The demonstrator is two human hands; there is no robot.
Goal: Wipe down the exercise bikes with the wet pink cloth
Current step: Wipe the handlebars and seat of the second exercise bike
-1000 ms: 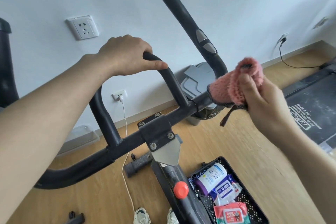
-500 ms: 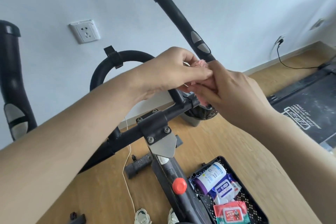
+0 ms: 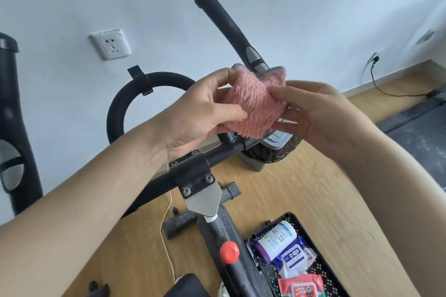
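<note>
The fluffy pink cloth (image 3: 253, 103) is stretched between both hands, in front of the black exercise bike handlebar (image 3: 226, 29). My left hand (image 3: 200, 111) pinches its left edge with thumb and fingers. My right hand (image 3: 318, 113) pinches its right edge. The cloth hides the joint where the right handlebar grip meets the crossbar. The curved inner loop bar (image 3: 128, 96) and the clamp bracket (image 3: 193, 173) show below and to the left of the hands.
A black basket (image 3: 321, 243) of wipes and a bottle sits on the wooden floor at lower right. A grey bin (image 3: 272, 149) stands behind the bike. A red knob (image 3: 229, 251) is on the frame. Another bike's black post (image 3: 14, 128) stands at far left.
My left hand left the loop bar and joined my right hand at the cloth. The cloth, bunched in my right hand before, is now spread between both hands.
</note>
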